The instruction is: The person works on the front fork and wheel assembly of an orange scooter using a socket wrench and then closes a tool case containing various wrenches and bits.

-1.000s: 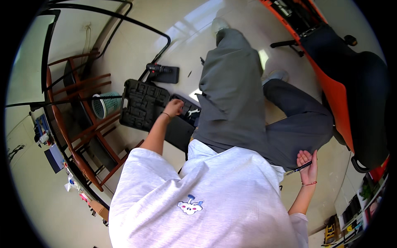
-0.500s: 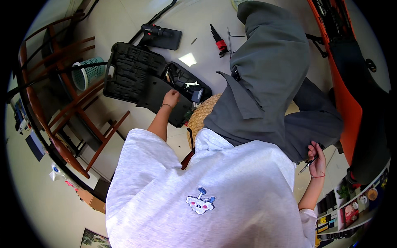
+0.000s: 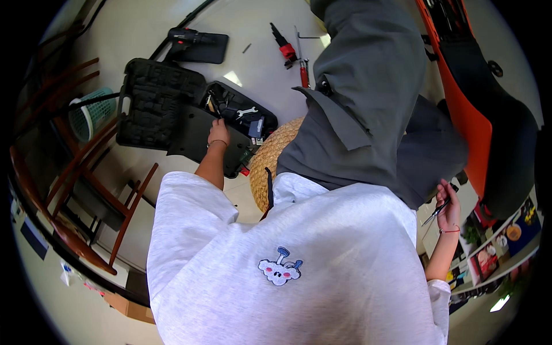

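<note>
My left hand (image 3: pixel 218 132) reaches to the black panel (image 3: pixel 190 138) of an open toolbox (image 3: pixel 152 80), fingers curled at its edge beside a tray holding a silver wrench (image 3: pixel 246 112) and other small items; what those fingers grip is unclear. My right hand (image 3: pixel 448 204), beside my grey-trousered thigh at the right, holds a slim dark-handled tool (image 3: pixel 434 211) with a silver tip.
A drill (image 3: pixel 190 36), red-and-black tool set (image 3: pixel 287 53) and red-handled screwdriver (image 3: pixel 303 75) lie on the floor. Around me are a woven cushion (image 3: pixel 267 161), wooden chairs (image 3: pixel 118 241), a green basket (image 3: pixel 89 129), an orange-black machine (image 3: pixel 468 132) and shelves (image 3: pixel 500 247).
My view and body have shifted, uncovering the cushion and more floor tools. My left hand has moved up-left along the toolbox panel; my right hand still holds its tool, now slightly higher.
</note>
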The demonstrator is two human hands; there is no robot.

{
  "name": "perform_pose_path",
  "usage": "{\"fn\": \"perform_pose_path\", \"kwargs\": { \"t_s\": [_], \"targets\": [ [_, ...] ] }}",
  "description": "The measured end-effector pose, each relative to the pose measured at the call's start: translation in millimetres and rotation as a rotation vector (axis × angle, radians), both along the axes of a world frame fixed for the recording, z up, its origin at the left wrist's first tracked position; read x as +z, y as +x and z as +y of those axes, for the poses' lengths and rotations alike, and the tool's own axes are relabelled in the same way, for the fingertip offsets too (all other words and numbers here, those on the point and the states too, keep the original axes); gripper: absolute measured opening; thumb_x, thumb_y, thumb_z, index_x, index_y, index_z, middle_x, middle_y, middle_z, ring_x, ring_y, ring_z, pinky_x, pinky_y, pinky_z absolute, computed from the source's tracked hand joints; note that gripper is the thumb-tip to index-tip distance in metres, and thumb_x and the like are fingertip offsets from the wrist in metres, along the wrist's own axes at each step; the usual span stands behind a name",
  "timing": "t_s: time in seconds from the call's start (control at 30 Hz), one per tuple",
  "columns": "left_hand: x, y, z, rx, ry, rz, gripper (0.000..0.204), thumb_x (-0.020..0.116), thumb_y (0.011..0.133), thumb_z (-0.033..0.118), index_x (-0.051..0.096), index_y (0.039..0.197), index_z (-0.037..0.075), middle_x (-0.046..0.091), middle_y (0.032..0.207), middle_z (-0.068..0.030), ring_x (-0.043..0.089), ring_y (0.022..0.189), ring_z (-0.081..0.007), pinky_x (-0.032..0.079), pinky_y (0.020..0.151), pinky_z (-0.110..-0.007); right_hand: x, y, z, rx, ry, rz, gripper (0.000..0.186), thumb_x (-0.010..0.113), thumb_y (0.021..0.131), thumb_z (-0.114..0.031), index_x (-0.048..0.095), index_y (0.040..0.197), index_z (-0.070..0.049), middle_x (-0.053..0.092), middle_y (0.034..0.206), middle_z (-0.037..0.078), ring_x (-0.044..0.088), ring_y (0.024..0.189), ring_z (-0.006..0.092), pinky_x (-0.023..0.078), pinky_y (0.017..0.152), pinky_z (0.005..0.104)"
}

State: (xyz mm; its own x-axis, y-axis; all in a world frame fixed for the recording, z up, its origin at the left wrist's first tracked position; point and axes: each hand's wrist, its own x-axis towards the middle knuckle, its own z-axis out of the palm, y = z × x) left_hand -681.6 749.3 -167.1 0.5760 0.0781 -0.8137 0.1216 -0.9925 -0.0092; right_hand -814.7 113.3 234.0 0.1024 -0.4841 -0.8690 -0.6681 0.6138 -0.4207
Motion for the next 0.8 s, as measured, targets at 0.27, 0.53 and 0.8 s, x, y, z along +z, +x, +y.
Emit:
{"fn": "perform_pose_path", "kwargs": {
  "t_s": [0.27,0.53,0.8],
  "targets": [
    [-8.6,25.0,-12.7,-0.478,0.130,0.361,0.048,0.055,0.089,0.017,0.044,0.136,0.021,0.030,0.150,-0.0042,0.046,0.127,-0.0298,0.048,0.092,-0.047,23.3,-1.0,34.9,-0.035,-0.150,0.029,0.032,0.052,0.097,-0.019,0.055,0.121,0.002,0.066,0.101,0.009,0.063,0.078,0.0131,0.051,0.061,0.0180],
    [-7.8,28.6,-11.8,-0.475,0.155,0.263,0.040,0.051,0.091,0.017,0.049,0.131,0.021,0.037,0.143,-0.0057,0.041,0.130,-0.0295,0.043,0.096,-0.045,30.6,18.2,60.6,0.082,-0.173,0.120,0.031,0.053,0.097,-0.022,0.056,0.120,-0.001,0.066,0.096,0.005,0.060,0.070,0.0080,0.046,0.050,0.0133],
    [25.6,58.6,-0.9,-0.959,-0.001,0.101,0.036,0.063,0.084,0.019,0.060,0.118,0.009,0.060,0.121,-0.0113,0.047,0.124,-0.0288,0.039,0.098,-0.041,17.3,13.7,52.5,0.074,-0.102,0.064,0.034,0.055,0.096,-0.022,0.055,0.122,0.000,0.066,0.097,0.005,0.057,0.070,0.0075,0.039,0.049,0.0138]
  ]
}}
